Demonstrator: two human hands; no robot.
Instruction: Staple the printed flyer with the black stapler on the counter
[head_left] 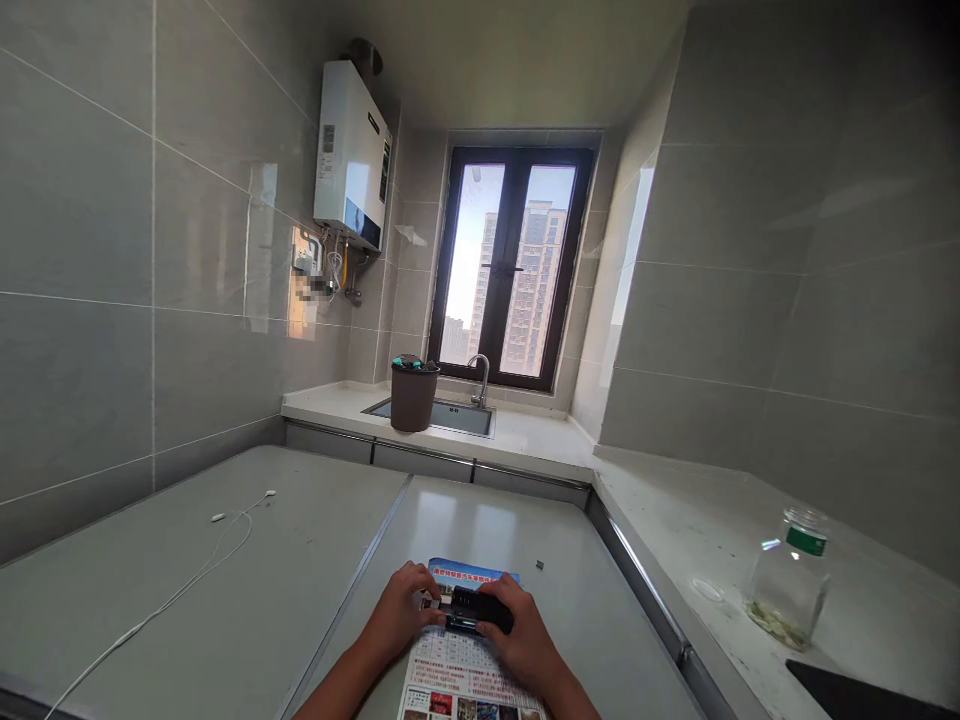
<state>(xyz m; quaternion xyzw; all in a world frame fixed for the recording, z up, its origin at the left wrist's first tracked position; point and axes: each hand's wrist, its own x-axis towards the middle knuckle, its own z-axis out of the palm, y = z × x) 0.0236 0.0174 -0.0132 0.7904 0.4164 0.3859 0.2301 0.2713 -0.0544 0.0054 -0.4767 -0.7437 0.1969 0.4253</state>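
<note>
A black stapler lies sideways between my two hands, over a printed sheet with a blue top and rows of small pictures. My right hand wraps round its right end, thumb in front and fingers behind. At the left end, my left hand is closed, with thumb and finger pinching a small silvery part of the stapler. Its exact shape is partly hidden by the fingers. A small grey piece, perhaps a strip of staples, rests on the table to the right of the sheet.
White cable trails over the left half of the grey table. Along the right counter stands a glass jar. Beyond the table, a brown bin stands by the sink, below the window.
</note>
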